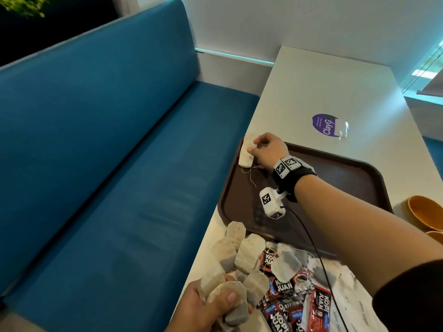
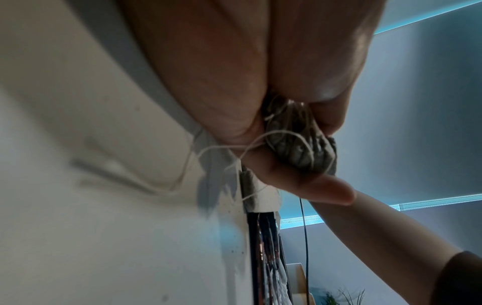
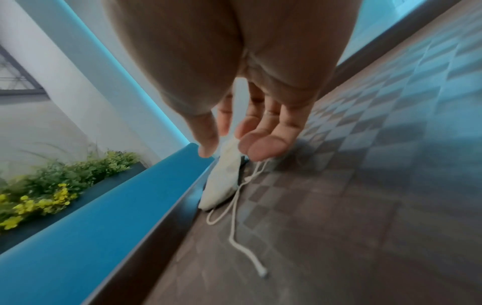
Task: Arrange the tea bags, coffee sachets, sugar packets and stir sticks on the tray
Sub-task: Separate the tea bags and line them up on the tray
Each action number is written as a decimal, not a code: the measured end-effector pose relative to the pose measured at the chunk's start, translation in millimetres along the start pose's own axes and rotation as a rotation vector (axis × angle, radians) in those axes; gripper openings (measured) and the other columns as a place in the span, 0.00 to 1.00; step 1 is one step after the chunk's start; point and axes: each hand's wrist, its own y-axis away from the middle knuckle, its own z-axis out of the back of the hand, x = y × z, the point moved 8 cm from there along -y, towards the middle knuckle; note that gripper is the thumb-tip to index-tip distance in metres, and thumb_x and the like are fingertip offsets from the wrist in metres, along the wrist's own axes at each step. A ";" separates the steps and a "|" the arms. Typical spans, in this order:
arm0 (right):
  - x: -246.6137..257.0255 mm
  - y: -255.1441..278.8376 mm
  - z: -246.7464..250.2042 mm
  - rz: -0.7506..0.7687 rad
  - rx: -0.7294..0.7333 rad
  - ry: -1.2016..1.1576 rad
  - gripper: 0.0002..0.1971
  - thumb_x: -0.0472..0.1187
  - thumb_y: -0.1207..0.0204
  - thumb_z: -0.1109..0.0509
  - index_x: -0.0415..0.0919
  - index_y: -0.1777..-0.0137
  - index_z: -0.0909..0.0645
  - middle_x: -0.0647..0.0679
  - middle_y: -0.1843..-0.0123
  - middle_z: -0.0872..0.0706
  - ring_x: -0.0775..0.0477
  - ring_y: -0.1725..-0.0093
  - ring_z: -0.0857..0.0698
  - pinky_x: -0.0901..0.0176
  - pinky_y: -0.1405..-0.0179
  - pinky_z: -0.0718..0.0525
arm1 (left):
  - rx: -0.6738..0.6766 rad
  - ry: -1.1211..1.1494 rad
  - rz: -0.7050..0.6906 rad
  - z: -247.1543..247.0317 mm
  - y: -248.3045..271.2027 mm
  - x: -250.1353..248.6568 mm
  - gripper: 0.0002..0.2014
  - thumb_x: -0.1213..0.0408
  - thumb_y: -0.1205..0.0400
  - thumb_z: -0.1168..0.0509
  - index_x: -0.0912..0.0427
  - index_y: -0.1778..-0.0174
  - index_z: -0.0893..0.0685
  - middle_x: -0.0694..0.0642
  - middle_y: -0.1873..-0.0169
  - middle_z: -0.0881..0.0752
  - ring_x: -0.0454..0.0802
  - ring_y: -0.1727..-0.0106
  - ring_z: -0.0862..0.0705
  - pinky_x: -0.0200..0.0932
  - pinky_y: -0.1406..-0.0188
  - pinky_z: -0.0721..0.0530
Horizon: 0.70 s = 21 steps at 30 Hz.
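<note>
A dark brown tray (image 1: 335, 178) (image 3: 339, 206) lies on the white table (image 1: 323, 80). Pale tea bags (image 1: 246, 156) (image 3: 224, 185) lean against its far left rim, their strings trailing over the tray floor. My right hand (image 1: 254, 146) (image 3: 229, 152) hovers right over them with loosely bent fingers, and its thumb is beside the top bag. My left hand (image 1: 215, 305) (image 2: 287, 175) grips a bunch of tea bags (image 1: 239, 295) (image 2: 300, 152) at the near table edge. Red-and-black coffee sachets (image 1: 294, 305) and a loose tea bag (image 1: 286, 262) lie in front of the tray.
A blue bench seat (image 1: 119, 164) runs along the table's left side. Orange bowls (image 1: 424, 212) stand at the right, beside the tray. A purple sticker (image 1: 323, 127) with a clear wrapper (image 1: 341, 128) lies beyond the tray. A black cable runs from my right wrist.
</note>
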 end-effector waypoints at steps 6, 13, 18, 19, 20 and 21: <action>-3.1 0.4 -18.4 0.059 0.167 0.269 0.14 0.45 0.34 0.13 0.49 0.50 0.10 0.52 0.54 0.15 0.52 0.57 0.16 0.60 0.57 0.22 | 0.004 -0.020 -0.034 1.4 -2.6 -0.8 0.16 0.47 0.37 0.21 0.52 0.59 0.06 0.50 0.66 0.10 0.41 0.61 0.12 0.33 0.60 0.19; -2.4 0.1 -17.2 0.063 0.143 0.263 0.14 0.45 0.33 0.13 0.50 0.49 0.12 0.54 0.59 0.17 0.53 0.60 0.18 0.62 0.61 0.25 | 0.002 0.100 -0.008 -2.1 1.3 -0.4 0.25 0.47 0.41 0.13 0.59 0.56 0.09 0.57 0.69 0.12 0.47 0.68 0.12 0.39 0.68 0.16; 11.1 32.2 8.6 0.108 0.100 0.149 0.12 0.44 0.28 0.17 0.46 0.47 0.11 0.52 0.59 0.14 0.52 0.58 0.15 0.58 0.52 0.19 | 0.100 0.316 -0.012 -13.3 3.5 -1.0 0.21 0.55 0.28 0.17 0.63 0.46 0.12 0.70 0.65 0.16 0.61 0.73 0.16 0.48 0.72 0.14; 15.4 44.5 15.0 0.119 0.105 0.128 0.11 0.44 0.27 0.18 0.46 0.47 0.11 0.52 0.57 0.13 0.52 0.57 0.15 0.58 0.51 0.18 | 0.110 0.350 -0.017 -14.7 4.3 -0.9 0.21 0.56 0.28 0.17 0.64 0.45 0.12 0.70 0.64 0.16 0.62 0.72 0.16 0.48 0.72 0.14; 20.0 58.7 21.4 0.129 0.113 0.100 0.09 0.44 0.26 0.18 0.47 0.47 0.11 0.52 0.57 0.12 0.55 0.58 0.15 0.59 0.51 0.19 | 0.118 0.382 -0.022 -16.3 5.3 -1.7 0.21 0.57 0.29 0.16 0.64 0.45 0.11 0.68 0.63 0.16 0.61 0.69 0.16 0.48 0.73 0.14; 24.8 75.1 27.7 0.138 0.121 0.068 0.08 0.44 0.25 0.19 0.47 0.47 0.11 0.53 0.59 0.11 0.58 0.61 0.15 0.61 0.54 0.20 | 0.127 0.402 -0.033 -18.0 6.6 -3.1 0.21 0.59 0.30 0.17 0.63 0.44 0.11 0.66 0.61 0.15 0.59 0.67 0.16 0.48 0.73 0.14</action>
